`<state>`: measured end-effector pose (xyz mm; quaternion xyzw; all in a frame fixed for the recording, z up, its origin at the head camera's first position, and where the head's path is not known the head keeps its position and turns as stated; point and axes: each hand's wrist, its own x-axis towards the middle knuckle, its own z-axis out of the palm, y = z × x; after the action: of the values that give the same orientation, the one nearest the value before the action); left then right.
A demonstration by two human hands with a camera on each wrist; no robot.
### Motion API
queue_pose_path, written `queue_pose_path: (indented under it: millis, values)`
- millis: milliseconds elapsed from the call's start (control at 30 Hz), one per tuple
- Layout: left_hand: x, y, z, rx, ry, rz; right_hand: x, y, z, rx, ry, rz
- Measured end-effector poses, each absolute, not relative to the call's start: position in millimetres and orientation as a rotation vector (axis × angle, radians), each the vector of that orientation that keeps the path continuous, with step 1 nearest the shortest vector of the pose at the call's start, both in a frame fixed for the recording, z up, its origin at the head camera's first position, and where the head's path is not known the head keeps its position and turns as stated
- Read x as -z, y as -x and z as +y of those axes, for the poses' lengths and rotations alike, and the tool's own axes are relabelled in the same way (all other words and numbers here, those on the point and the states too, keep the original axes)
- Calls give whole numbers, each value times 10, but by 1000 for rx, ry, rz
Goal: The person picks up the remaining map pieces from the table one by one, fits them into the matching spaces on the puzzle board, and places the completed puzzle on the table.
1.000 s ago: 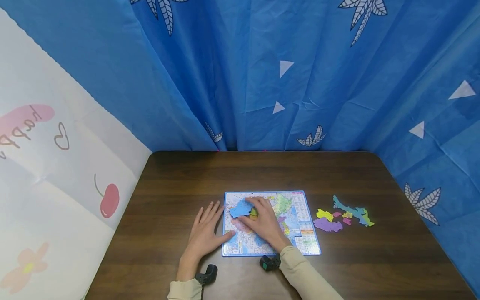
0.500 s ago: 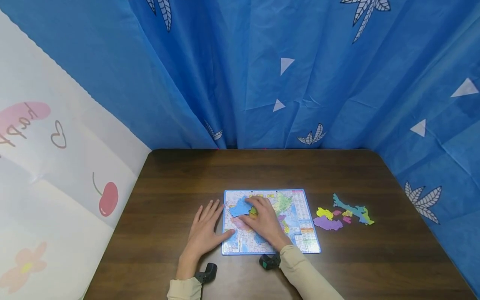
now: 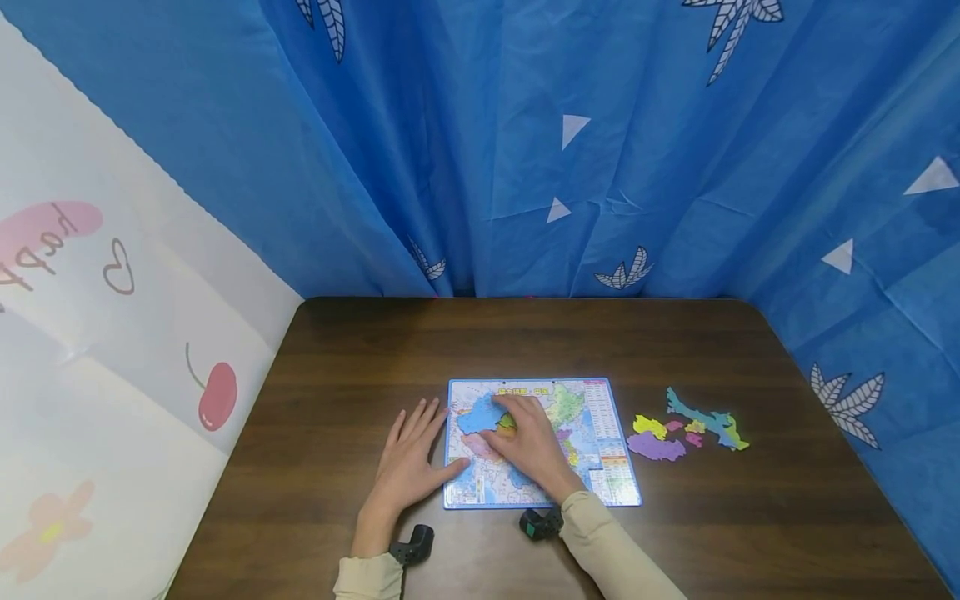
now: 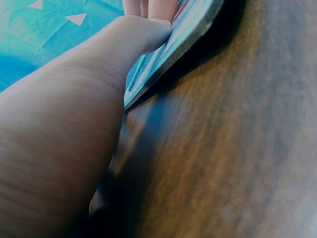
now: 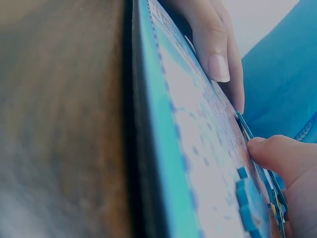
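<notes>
A map puzzle board with a blue rim lies on the table. My right hand is over its middle, thumb and fingers bent about the right side of a large blue puzzle piece at the board's upper left. Under that palm a yellow-green piece partly shows. My left hand lies spread at the board's left edge, its thumb resting on the board. In the right wrist view the right thumb presses close to the edge of a thin piece; the other right fingers are hidden there.
On the table right of the board lie several loose puzzle pieces: a purple one, a yellow one, a long teal-green one and small pink ones. A blue curtain hangs behind the dark wooden table.
The blue piece has shifted slightly and sits flatter in the map's upper left, the right hand staying on it. The left hand has kept its place.
</notes>
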<state>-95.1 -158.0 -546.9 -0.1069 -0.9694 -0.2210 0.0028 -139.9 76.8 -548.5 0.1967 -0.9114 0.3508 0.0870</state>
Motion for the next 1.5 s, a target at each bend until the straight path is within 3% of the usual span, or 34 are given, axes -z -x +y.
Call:
queue_pose_path:
  millis: [1500]
  values:
    - [5469, 962, -1579, 667, 346, -3030, 5502, 1421, 752, -978, -577, -2669]
